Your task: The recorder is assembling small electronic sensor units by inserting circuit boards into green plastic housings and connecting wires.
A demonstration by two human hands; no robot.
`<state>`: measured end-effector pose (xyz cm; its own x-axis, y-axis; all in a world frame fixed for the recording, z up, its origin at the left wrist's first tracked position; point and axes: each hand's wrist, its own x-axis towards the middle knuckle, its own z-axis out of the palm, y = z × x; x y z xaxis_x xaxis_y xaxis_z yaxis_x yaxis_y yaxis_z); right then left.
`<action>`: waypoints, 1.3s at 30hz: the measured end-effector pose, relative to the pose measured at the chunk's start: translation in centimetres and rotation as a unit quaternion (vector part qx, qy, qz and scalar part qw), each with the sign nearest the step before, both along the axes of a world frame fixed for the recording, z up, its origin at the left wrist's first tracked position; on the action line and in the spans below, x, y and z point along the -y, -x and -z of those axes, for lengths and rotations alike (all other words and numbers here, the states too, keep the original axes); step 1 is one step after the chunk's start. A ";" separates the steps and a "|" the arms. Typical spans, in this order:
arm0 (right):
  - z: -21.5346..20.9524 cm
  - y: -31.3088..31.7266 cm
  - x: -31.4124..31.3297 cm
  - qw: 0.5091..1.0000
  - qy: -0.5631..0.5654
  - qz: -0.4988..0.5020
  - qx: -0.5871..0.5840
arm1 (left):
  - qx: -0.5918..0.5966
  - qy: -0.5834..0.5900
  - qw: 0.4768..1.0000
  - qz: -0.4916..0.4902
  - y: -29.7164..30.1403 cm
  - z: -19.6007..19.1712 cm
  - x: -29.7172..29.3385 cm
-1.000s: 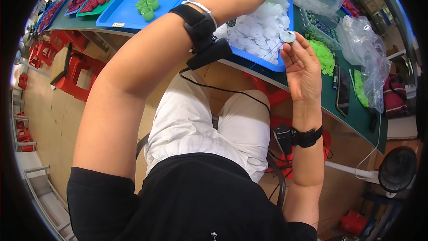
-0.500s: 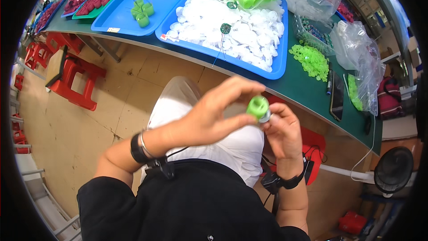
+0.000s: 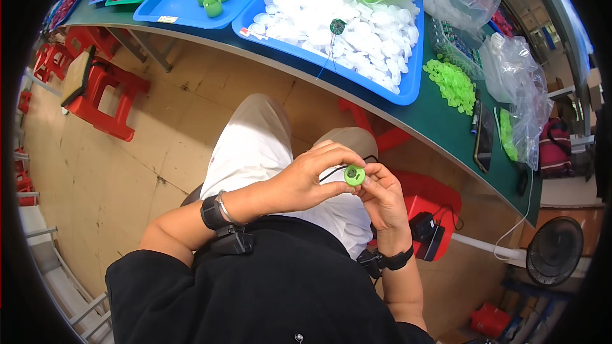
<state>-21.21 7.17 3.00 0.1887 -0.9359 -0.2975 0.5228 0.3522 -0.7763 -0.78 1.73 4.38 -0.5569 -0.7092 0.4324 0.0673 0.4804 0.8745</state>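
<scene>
Above my lap, a small round green plastic cap (image 3: 354,176) is gripped between both hands, its face with dark openings turned up. My left hand (image 3: 307,177) pinches it from the left with thumb and fingers. On its other side, the thumb and fingertips of my right hand (image 3: 382,199) close on the rim. Whatever sits beneath the cap is hidden by the fingers. Beyond my hands, a blue tray (image 3: 411,83) on the table holds many white translucent plastic pieces (image 3: 357,38). A small green circuit board (image 3: 337,26) with thin wires lies on them.
Another blue tray (image 3: 182,9) carries several green cups (image 3: 212,5) with wires. Loose green pieces (image 3: 451,84), a phone (image 3: 484,143) and clear plastic bags (image 3: 519,83) lie on the green table (image 3: 440,137) at right. Red stools (image 3: 105,99) stand left; a black fan (image 3: 554,251) stands right.
Both hands have come lower and nearer my body with the green cap. My left fingers have closed in on it, and its face has turned. The view has shifted slightly.
</scene>
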 end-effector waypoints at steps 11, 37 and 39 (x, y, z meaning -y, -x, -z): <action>2.3 0.4 -0.7 0.992 0.025 -0.015 0.119 | -0.010 0.076 0.997 -0.023 0.7 0.4 -1.3; 2.2 0.0 -0.3 0.998 -0.025 -0.004 0.056 | 0.005 0.070 0.997 -0.027 0.6 1.6 -1.6; 2.6 0.1 -0.2 0.999 -0.027 -0.011 0.042 | 0.010 0.066 0.997 -0.027 0.5 1.7 -1.6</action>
<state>-21.33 7.40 0.43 0.2353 -0.9144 -0.3294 0.5771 0.4042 -0.7096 -1.29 3.30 2.71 -0.5284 -0.6768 0.5126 0.0210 0.5931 0.8048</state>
